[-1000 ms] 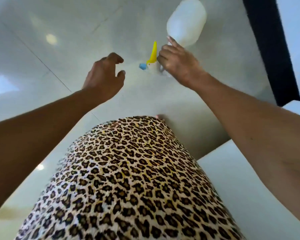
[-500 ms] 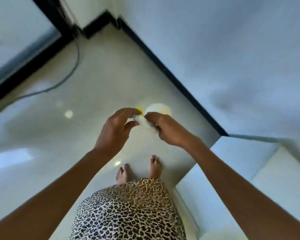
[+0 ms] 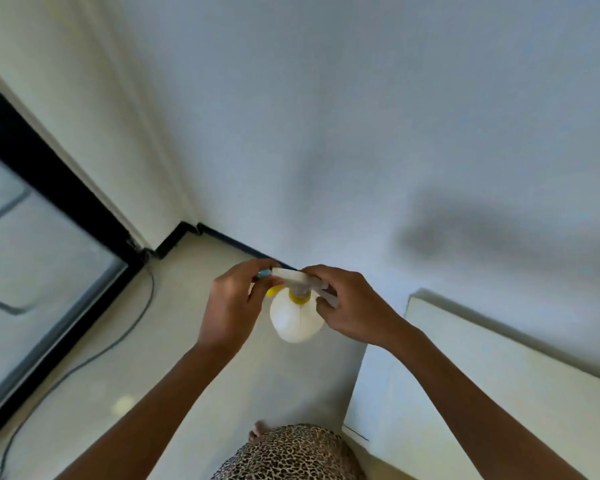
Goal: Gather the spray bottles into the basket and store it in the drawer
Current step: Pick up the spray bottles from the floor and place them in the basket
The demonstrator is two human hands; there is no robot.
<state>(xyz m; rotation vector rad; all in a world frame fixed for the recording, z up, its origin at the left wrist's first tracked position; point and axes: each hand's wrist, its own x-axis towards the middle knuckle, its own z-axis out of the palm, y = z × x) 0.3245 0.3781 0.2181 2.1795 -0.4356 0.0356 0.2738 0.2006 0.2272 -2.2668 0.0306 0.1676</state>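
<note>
- I see 1 spray bottle [image 3: 297, 320] held up in front of me, over the floor [image 3: 174, 341] and close to the wall [image 3: 361, 133]; its round white body hangs below the white spray head and the yellow collar.
- Both hands are closed on the spray head: my left hand [image 3: 227, 306] pinches the nozzle end, where a bit of yellow trigger shows, and my right hand [image 3: 352, 303] grips the back end. The 2 hands are close together, with only the head between them.
- My read: this is the gathering step, with 1 bottle in hand and not yet placed.
- No basket or drawer is in view, so I cannot tell how many bottles are left or how far along the task is.
- A white block of furniture [image 3: 499, 393] stands just to my right; a dark cable [image 3: 132, 327] lies on the floor to my left.
- The next move calls for finding the basket, carrying the bottle upright by its head, and lowering it in before letting go.
- I would mind the cable when stepping.
</note>
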